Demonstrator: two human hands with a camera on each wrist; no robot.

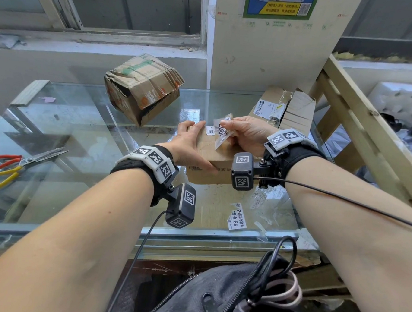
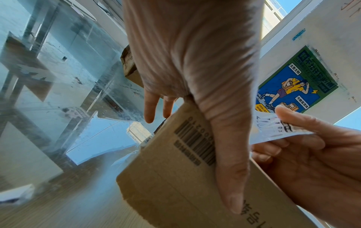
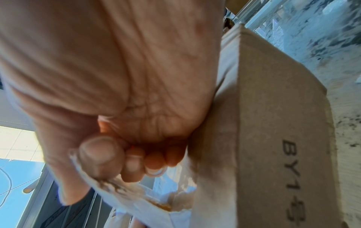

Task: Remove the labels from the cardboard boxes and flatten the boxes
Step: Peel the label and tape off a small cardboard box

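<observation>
1. Right now my left hand [image 1: 188,145] grips the small cardboard box [image 1: 209,165] from its left side: my thumb [image 2: 230,177] lies along the near face beside a printed barcode, and my fingers [image 1: 197,126] curl over the far top edge.
2. My right hand [image 1: 247,134] pinches a white label [image 1: 222,132] between thumb and forefinger. It is partly peeled up from the top of the box, its lower end still touching the cardboard; the wrist view shows torn brown fibres on its underside.
3. That box sits on the glass bench [image 1: 85,134], between my two hands and just beyond my wrists.
4. Beyond my left hand a crushed, battered box [image 1: 141,89] stands tilted on one corner, well apart from my fingers.
5. Past my right hand a flatter box [image 1: 282,107] with a white shipping label [image 1: 265,110] leans by the wall.
6. Nearer to me than my right wrist, loose labels [image 1: 238,217] and bits of clear tape lie on the bench.
7. Far off to the left of my left forearm lie scissors [image 1: 19,162] with red and yellow handles.
8. Down below both forearms sits a dark bag [image 1: 203,298] with an open zip and coiled cables.
9. Up on the wall beyond my right hand hangs a blue and green poster [image 1: 279,3].
</observation>
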